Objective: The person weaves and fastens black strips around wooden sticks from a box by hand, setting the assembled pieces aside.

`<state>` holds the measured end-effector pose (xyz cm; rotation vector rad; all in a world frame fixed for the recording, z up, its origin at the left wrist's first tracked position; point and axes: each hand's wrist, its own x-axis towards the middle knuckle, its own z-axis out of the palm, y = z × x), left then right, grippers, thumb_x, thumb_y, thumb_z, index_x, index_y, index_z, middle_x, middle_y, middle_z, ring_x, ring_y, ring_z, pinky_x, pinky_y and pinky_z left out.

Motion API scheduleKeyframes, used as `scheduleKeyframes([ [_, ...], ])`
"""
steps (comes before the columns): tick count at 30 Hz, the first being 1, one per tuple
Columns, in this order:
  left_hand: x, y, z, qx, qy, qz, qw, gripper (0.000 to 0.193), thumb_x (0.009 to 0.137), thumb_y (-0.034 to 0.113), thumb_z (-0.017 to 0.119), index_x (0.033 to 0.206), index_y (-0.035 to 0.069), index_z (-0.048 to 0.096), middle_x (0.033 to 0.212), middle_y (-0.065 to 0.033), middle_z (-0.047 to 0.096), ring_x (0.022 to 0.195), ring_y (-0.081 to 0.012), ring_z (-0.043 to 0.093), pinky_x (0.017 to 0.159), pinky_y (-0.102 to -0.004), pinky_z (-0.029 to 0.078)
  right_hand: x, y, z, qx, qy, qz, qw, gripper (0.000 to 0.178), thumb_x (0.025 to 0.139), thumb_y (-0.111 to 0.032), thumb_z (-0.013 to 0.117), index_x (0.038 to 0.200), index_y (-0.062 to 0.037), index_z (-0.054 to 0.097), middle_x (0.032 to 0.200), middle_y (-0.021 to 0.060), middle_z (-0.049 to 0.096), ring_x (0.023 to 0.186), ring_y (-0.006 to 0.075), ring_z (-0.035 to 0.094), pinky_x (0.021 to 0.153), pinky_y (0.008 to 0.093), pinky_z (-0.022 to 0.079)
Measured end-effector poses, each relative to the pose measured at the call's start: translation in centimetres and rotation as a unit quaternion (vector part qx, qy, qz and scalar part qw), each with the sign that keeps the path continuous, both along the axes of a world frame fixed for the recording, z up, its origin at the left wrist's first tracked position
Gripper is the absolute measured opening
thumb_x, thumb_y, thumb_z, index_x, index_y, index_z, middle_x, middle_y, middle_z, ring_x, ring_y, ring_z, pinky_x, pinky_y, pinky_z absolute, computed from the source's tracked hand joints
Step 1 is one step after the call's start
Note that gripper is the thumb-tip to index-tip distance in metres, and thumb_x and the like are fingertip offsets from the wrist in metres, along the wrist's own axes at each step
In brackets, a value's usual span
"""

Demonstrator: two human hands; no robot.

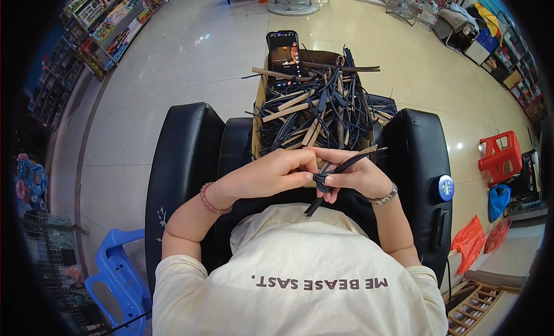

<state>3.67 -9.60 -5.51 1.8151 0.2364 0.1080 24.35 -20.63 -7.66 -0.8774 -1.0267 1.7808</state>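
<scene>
Both hands meet in front of my chest over a black strap (322, 180) with a tan underside, looped into a knot. My left hand (287, 170) pinches the knot from its left side, fingers curled. Around its right side closes my right hand (359, 175), the thumb pressed on the knot. One strap end sticks out to the upper right past the right hand; another hangs down toward my shirt. Just beyond my hands, a cardboard box (259, 112) is heaped with similar black and tan straps (314, 108), several of them knotted. Part of the knot is hidden by my fingers.
A lit phone (283, 54) leans at the box's far left. Black padded armrests (182, 163) flank me; a round blue-topped object (446, 187) sits on the right one. A blue plastic chair (118, 278) stands left, a red stool (500, 156) right. Stocked shelves (109, 24) line the far left.
</scene>
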Motion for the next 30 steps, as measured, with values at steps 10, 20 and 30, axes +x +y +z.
scheduleKeyframes([
  [10,0.5,-0.4,0.6,0.075,0.058,0.096,0.991,0.011,0.088,0.008,0.059,0.090,-0.001,0.054,0.075,-0.0060,0.061,0.069,-0.0095,0.056,0.068,-0.0251,0.046,-1.0,-0.2,-0.5,-0.023,-0.047,-0.089,0.995,0.046,0.091,-0.002,0.059,0.134,0.0058,0.046,0.087,0.0128,0.068,0.072,0.0158,0.067,0.068,0.0255,0.057],
  [20,1.2,-0.5,0.7,0.131,-0.010,0.144,0.981,0.019,0.082,0.010,0.070,0.091,-0.001,0.058,0.070,-0.0012,0.058,0.058,-0.0046,0.044,0.053,-0.0237,0.036,-2.5,-1.0,-1.7,0.111,-0.107,-0.183,0.971,0.044,0.094,0.000,0.056,0.136,0.0012,0.046,0.100,0.0097,0.066,0.082,0.0135,0.067,0.074,0.0264,0.058],
  [30,1.7,-0.5,-0.8,0.183,-0.041,0.183,0.965,0.017,0.081,0.004,0.070,0.092,-0.004,0.060,0.077,-0.0065,0.066,0.058,-0.0060,0.051,0.052,-0.0248,0.042,-3.8,-1.2,-1.4,0.222,-0.301,-0.275,0.886,0.041,0.092,0.004,0.056,0.132,0.0022,0.051,0.094,0.0118,0.069,0.079,0.0140,0.069,0.071,0.0266,0.057],
])
